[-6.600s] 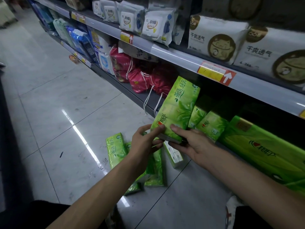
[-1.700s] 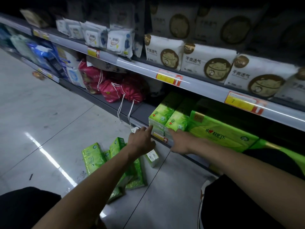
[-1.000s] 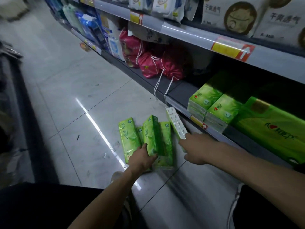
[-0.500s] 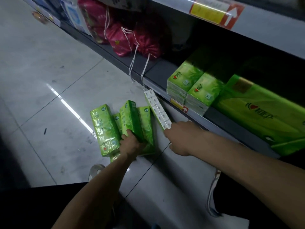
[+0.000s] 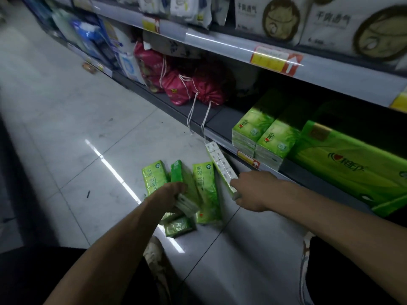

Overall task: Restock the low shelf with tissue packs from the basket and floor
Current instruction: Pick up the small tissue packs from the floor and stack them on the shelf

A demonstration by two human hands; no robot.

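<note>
Left hand: fingers wrapped round the near end of a green tissue pack, which stands on its edge on the floor just in front of the low shelf.
Right hand: fingers closed on the near end of a white-faced pack that slants up toward the shelf's front lip; contact with the lip cannot be told.
Loose packs: several lie flat on the floor, near the shelf.
Shelved packs: two short stacks at the shelf's front edge, with a large green bundle further along the shelf.
Handling: likely light and soft, with slick film that gives under pressure. A firm hold across the narrow sides should do better than a pinch at one end.
Basket: not in view.
</note>
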